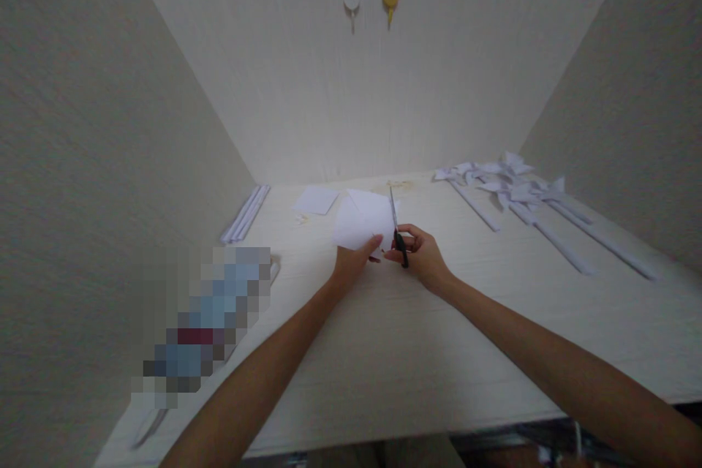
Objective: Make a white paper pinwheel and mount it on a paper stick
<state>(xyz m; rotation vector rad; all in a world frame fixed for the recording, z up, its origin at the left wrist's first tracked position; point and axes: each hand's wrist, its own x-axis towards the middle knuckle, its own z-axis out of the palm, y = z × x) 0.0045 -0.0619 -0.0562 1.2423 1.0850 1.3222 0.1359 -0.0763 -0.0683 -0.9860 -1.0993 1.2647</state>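
Paper pinwheels (515, 190) lie far right of the fingers. The right hand (422, 256) grips scissors (395, 223) pointing away; the left hand (351, 259) pinches white paper (359, 223).

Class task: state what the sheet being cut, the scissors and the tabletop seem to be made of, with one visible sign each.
Sheet: thin white matte paper, apparently; it lies flat with crisp edges.
Scissors: likely metal blades, pale and narrow, with black, probably plastic handles.
Tabletop: pale wood or laminate; faint grain lines, low sheen.
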